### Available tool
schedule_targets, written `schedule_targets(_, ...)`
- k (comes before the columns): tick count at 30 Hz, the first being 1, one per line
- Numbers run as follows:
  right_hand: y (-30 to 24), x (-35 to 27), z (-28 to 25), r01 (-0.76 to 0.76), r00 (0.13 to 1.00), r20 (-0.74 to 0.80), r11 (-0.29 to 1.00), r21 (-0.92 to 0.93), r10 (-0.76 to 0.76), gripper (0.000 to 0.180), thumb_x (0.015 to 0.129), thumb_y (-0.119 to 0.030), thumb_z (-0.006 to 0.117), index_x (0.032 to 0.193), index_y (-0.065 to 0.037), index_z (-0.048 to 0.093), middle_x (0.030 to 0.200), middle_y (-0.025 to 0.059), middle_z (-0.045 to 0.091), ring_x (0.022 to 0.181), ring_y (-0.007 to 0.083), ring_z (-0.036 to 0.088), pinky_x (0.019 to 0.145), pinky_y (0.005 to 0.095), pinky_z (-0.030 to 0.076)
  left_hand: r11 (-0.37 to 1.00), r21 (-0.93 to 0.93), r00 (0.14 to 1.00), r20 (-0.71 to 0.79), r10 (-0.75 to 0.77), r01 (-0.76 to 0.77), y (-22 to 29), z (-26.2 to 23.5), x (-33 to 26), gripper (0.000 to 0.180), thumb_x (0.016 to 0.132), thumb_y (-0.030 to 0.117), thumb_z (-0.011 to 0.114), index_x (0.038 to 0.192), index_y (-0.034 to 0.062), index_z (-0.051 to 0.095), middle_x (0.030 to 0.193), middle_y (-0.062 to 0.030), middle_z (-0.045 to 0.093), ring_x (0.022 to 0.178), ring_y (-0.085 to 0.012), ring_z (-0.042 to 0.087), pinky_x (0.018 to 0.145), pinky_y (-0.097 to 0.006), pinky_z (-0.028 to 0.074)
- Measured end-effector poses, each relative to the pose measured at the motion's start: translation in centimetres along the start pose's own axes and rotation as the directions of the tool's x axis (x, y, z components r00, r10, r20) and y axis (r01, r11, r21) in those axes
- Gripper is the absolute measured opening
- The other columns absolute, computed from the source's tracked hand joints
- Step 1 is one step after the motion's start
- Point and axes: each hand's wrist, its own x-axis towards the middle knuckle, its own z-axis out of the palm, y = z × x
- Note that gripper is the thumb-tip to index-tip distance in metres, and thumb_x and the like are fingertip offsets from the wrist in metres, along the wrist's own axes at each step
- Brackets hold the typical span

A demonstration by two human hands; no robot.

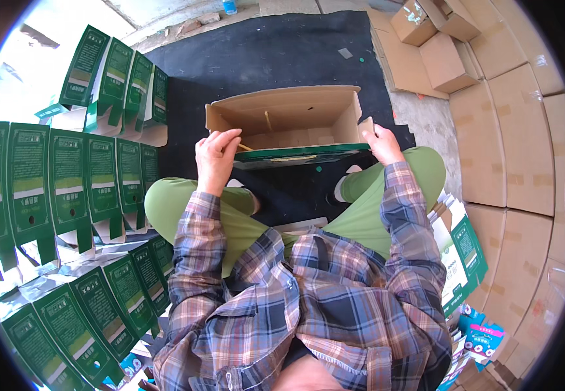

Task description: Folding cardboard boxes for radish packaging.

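I sit on the floor with my knees spread, and an open carton (295,114) with a green outside and plain brown inside lies on its side in front of me. My left hand (215,156) pinches the near left corner of its open mouth, fingers curled over the green edge. At the near right corner, my right hand (380,142) grips a small brown flap. The box interior looks bare apart from a slot and fold lines.
Rows of assembled green and white cartons (67,176) stand on my left, with more (113,78) at the far left. A stack of flat cartons (458,247) lies by my right knee. Brown taped shipping boxes (517,130) fill the right. A black mat (269,52) covers the floor.
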Motion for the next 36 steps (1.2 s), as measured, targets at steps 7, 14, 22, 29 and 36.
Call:
schedule_targets(7,-1.3,-1.0,0.0,0.104,0.985,0.085,0.918,0.382,-0.147,0.055,0.077,-0.024,0.069,0.126,-0.004,0.052,0.109,0.0103,0.063,0.095,0.0161,0.059,0.085,0.0292,0.045,0.967,-0.150,0.958,-0.231,0.168,-0.206,1.2,-0.4,1.1,0.059,0.071,0.014,0.074,0.126,0.0117,0.052,0.113,-0.0084,0.054,0.107,-0.0225,0.051,0.096,-0.036,0.039)
schedule_targets(14,-2.4,-1.0,0.2,0.157,0.978,0.085,0.942,0.295,-0.189,0.064,0.076,-0.027,0.072,0.130,-0.005,0.048,0.107,0.0099,0.061,0.091,0.0167,0.057,0.085,0.0298,0.045,0.972,-0.098,0.964,-0.138,-0.227,0.215,-2.7,-0.3,1.8,0.073,0.065,0.011,0.076,0.131,0.0145,0.045,0.118,-0.0123,0.041,0.101,-0.0253,0.048,0.086,-0.034,0.045)
schedule_targets(22,-2.4,-0.6,0.7,0.175,0.983,0.046,0.980,0.095,-0.180,0.069,0.078,-0.032,0.071,0.134,-0.003,0.043,0.103,0.0110,0.061,0.088,0.0155,0.057,0.082,0.0296,0.046,0.984,0.055,0.977,0.125,-0.172,0.166,-3.4,-0.5,3.0,0.074,0.066,-0.004,0.064,0.134,0.0144,0.043,0.116,-0.0138,0.043,0.098,-0.0266,0.051,0.085,-0.033,0.046)
schedule_targets(29,-1.9,0.7,0.5,0.089,0.989,0.100,0.973,0.213,-0.112,0.065,0.078,-0.035,0.069,0.131,-0.005,0.047,0.110,0.0138,0.057,0.098,0.0205,0.056,0.085,0.0320,0.046,0.969,0.242,0.973,0.209,-0.096,0.044,-1.9,-0.1,3.4,0.075,0.067,-0.011,0.050,0.137,0.0080,0.036,0.107,-0.0199,0.046,0.092,-0.0384,0.055,0.080,-0.039,0.047)
schedule_targets(36,-1.7,0.6,0.8,0.039,0.984,0.164,0.989,0.145,-0.063,0.062,0.080,-0.032,0.066,0.131,-0.004,0.046,0.115,0.0155,0.056,0.102,0.0220,0.056,0.082,0.0319,0.047,0.979,0.178,0.950,0.308,0.044,-0.103,-0.6,0.3,2.0,0.080,0.067,-0.003,0.062,0.140,0.0093,0.031,0.109,-0.0205,0.045,0.086,-0.0375,0.057,0.078,-0.040,0.050)
